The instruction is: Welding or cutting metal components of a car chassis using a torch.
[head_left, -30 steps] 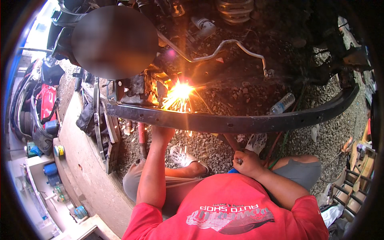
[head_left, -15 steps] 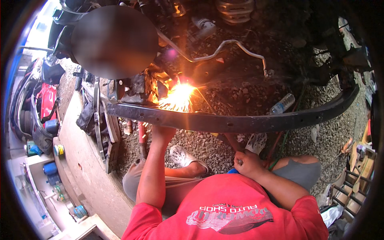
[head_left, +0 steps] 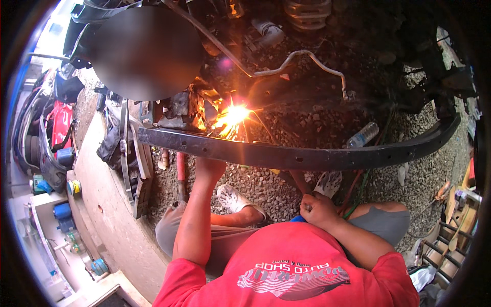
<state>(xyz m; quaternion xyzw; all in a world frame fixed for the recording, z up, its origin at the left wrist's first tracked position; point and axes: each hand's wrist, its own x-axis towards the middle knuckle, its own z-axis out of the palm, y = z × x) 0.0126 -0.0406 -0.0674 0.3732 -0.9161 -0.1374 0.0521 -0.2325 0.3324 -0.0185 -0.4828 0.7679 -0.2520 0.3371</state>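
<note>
Furthest left: dark curved body parts [head_left: 30, 128] stand around a red panel [head_left: 62, 123]; below them, a white tray [head_left: 46, 225] carries blue items [head_left: 62, 211].
Slab edge: a pale concrete slab [head_left: 110, 220] curves down the left side, with long dark strips [head_left: 124, 148] propped at its inner edge.
Red bar: an upright red bar [head_left: 180, 166] stands between the strips and the left forearm.
Left hand: the left hand [head_left: 210, 167] reaches up to the underside of the beam; its fingers are hidden behind it, so the state of this grip cannot be told.
Light source: bright orange sparks [head_left: 233, 118] burst just above the beam, near its left end.
Footwear: a white clog [head_left: 234, 198] rests on gravel [head_left: 250, 181] below the beam.
Beam: a long black beam [head_left: 291, 158] spans the centre, bowing upward at its right end.
Right hand: the right hand [head_left: 319, 210] is a fist, its grip wrapped about a brown rod [head_left: 300, 181] that slants up toward the beam.
Hoses: a red hose [head_left: 351, 189] and a green hose [head_left: 365, 179] run beside the right knee.
Bottle: a clear plastic bottle [head_left: 363, 135] lies just above the beam.
Furthest right: pale wooden pieces [head_left: 454, 230] lie by a black grid [head_left: 446, 248].
</note>
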